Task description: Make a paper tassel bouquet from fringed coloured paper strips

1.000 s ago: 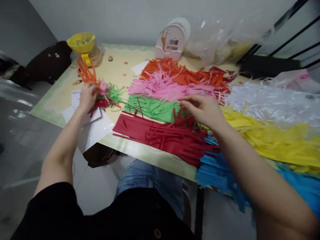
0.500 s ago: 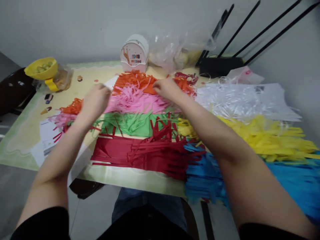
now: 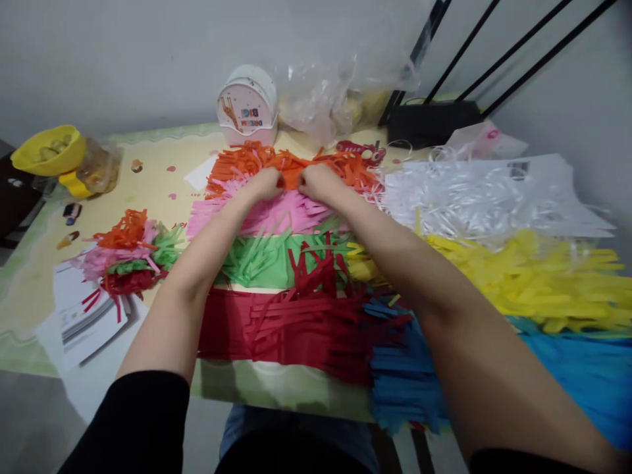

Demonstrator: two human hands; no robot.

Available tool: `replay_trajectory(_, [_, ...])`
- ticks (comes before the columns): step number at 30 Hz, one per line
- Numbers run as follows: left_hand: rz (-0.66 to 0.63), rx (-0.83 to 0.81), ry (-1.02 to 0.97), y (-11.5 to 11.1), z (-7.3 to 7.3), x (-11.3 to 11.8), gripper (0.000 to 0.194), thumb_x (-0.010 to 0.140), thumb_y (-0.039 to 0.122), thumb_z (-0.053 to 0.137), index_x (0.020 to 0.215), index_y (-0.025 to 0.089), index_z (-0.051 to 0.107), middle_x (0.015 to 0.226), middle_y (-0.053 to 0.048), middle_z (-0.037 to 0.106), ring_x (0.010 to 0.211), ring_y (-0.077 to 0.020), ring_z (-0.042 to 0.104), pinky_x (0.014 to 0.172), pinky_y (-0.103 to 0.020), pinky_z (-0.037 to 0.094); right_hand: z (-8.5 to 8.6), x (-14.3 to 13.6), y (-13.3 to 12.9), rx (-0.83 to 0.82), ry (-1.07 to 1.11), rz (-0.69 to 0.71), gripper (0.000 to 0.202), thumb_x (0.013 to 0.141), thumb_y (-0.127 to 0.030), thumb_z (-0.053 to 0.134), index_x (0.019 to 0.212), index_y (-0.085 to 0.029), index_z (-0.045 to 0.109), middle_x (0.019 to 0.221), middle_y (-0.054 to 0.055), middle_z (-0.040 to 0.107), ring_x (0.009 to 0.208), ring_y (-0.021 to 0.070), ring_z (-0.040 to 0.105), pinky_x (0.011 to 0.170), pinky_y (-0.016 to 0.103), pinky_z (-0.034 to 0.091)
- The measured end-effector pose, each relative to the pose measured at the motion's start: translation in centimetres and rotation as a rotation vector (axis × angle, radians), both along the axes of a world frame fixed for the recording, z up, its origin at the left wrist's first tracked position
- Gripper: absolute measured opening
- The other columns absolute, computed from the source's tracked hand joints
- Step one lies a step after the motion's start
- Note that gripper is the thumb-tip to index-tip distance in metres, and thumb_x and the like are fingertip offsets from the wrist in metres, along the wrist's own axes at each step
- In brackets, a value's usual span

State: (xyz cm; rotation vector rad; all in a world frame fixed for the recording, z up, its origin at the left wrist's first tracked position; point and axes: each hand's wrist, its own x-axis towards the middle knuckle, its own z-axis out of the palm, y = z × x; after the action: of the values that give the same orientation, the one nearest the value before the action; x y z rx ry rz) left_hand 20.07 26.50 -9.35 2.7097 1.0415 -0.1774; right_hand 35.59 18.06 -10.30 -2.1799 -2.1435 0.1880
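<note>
Both hands meet at the orange fringed paper near the back of the table. My left hand is closed on its near edge, and my right hand pinches it just to the right. Pink fringed paper lies right below the hands. Nearer to me are green strips and dark red fringed paper. Blue strips, yellow strips and white shiny strips spread under and beyond my right arm.
A mixed bunch of coloured strips sits on printed papers at the left. Along the back stand a yellow bowl by a jar, a round pink-white box, plastic bags and a black router.
My left hand has moved right, from over the left side of the table to the orange paper beside my right hand. The camera view has shifted slightly.
</note>
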Motion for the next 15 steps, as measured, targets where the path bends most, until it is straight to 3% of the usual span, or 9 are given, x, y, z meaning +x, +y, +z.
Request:
replay_trajectory(8, [0.043, -0.06, -0.002, 1.2, 0.7, 0.4, 0.044, 0.093, 0.037, 0.068, 0.125, 0.008, 0.081, 0.121, -0.016, 0.081, 0.11, -0.0275, 0.075, 0.102, -0.032, 0.054, 0.2, 0.7, 1.0, -0.035, -0.011, -0.013, 0.031, 0.092, -0.016, 0.059, 0.108, -0.01, 0.084, 0.112, 0.018, 0.083, 0.111, 0.031, 0.077, 0.1, 0.036, 0.058])
replay_trajectory(15, [0.073, -0.009, -0.051, 2.0, 0.2, 1.1, 0.033, 0.089, 0.02, 0.065, 0.113, 0.012, 0.085, 0.112, -0.013, 0.083, 0.11, -0.0267, 0.075, 0.104, -0.031, 0.053, 0.3, 1.3, 1.4, -0.049, 0.007, -0.021, 0.03, 0.092, -0.017, 0.058, 0.108, -0.012, 0.083, 0.111, 0.018, 0.083, 0.11, 0.0324, 0.076, 0.1, 0.04, 0.059])
